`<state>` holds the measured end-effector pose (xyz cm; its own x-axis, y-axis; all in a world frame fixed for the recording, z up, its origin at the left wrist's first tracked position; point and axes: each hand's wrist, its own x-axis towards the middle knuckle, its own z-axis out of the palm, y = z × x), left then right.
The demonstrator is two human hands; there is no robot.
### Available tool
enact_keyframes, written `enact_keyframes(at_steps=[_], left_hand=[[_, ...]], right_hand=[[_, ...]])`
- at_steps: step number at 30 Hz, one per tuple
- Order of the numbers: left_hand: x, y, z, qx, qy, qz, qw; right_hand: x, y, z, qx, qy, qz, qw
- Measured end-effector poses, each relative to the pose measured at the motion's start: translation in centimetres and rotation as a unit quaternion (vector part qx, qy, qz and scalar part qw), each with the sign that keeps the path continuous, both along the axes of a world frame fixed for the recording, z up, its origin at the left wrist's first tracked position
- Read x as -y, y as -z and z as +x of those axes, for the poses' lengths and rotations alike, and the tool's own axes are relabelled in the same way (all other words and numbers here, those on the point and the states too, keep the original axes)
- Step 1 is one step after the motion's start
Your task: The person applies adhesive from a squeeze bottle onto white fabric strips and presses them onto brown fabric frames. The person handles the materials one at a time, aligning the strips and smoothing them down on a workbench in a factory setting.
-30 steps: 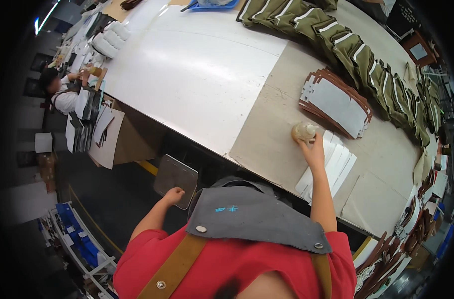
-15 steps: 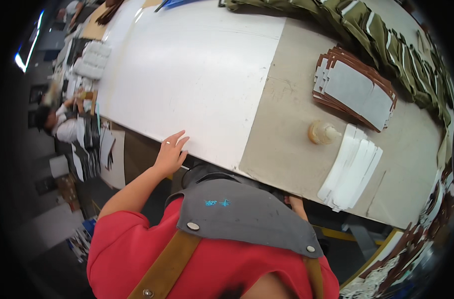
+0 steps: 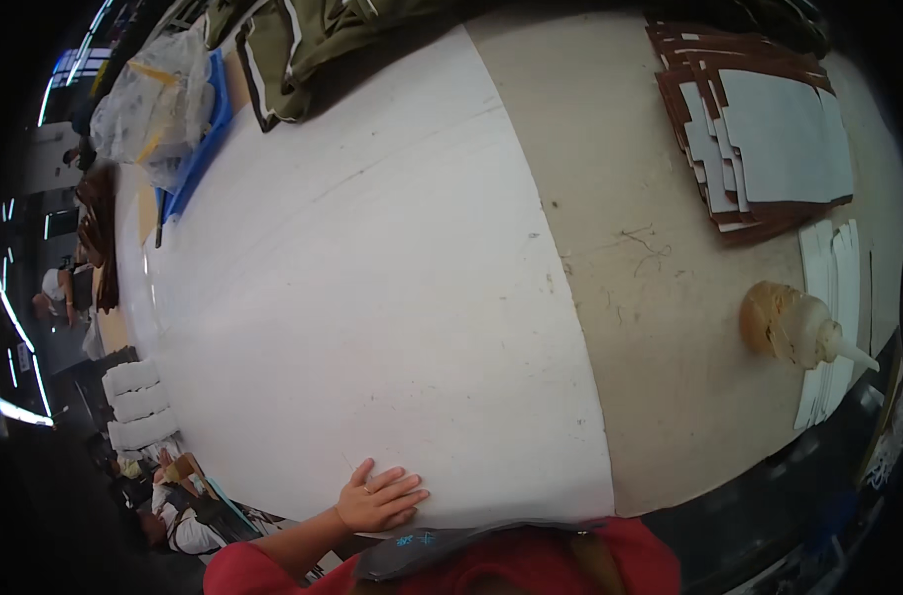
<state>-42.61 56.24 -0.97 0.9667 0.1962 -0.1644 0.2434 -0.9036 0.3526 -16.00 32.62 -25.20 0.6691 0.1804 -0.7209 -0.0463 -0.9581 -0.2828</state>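
Observation:
My left hand [image 3: 380, 501] lies palm down near the front edge of the white table surface [image 3: 352, 297], fingers spread, a ring on one of them. Nothing is in its grasp. My right hand is out of sight. To the far right, a squeeze bottle [image 3: 784, 322] with a pale pointed nozzle holds amber residue. Beside it lie long white strips [image 3: 826, 392], partly hidden behind the bottle. Farther back sits a stack of brown pieces with white backing [image 3: 784, 139], fanned unevenly.
Olive fabric pieces with white edging [image 3: 347, 38] lie along the far edge. A clear plastic bag [image 3: 159, 114] rests by a blue tray [image 3: 206, 149] at the back left. Past the left edge are white bundles [image 3: 137, 405] and another person [image 3: 189, 521] at work.
The view has tilted up and leaned closer to the table. My left hand has gone from raised at the table's edge to resting flat on it. My right hand has left the view.

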Motion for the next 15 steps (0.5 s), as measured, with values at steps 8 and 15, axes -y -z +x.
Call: enact_keyframes(at_steps=[8,15], left_hand=[[-0.1,-1.4,-0.2,0.018,-0.047,0.010,0.999],[0.7,-1.9,0.5,0.113,-0.169,0.049,0.978]], right_hand=[[-1.5,0.1,-0.4,-0.023,-0.136,0.061,0.988],[-2.4,1.6,-0.4,0.000,-0.298,0.129,0.946]])
